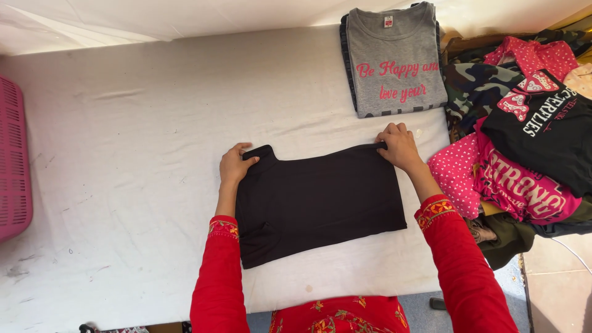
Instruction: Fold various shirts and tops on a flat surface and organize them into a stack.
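**Both hands pinched the far edge of a folded black garment**

A pink plastic basket [13,160] with slotted walls stood at the left edge of the table; only part of its side was in view, and what it held could not be told.

The left hand [235,165] was closed on the far left corner of the black garment [320,200], the thumb on top of the cloth and the fingers curled beside it. The right hand [399,145] gripped the far right corner, its fingers bent over the edge and pressing it down. Both arms wore red sleeves with embroidered cuffs.

The black garment lay flat in the middle of the table, near the person, folded into a rough rectangle of smooth, matte fabric, with a small flap raised at the left corner under the left hand. The table [135,123] was covered in a white cloth, slightly wrinkled and marked with small stains.

Beyond the right hand, a grey T-shirt [394,61] with pink lettering sat folded on top of a small stack. To the right lay a loose heap of clothes [518,135]: a pink piece with white dots, a pink printed shirt, a black printed shirt and camouflage fabric, all crumpled together.
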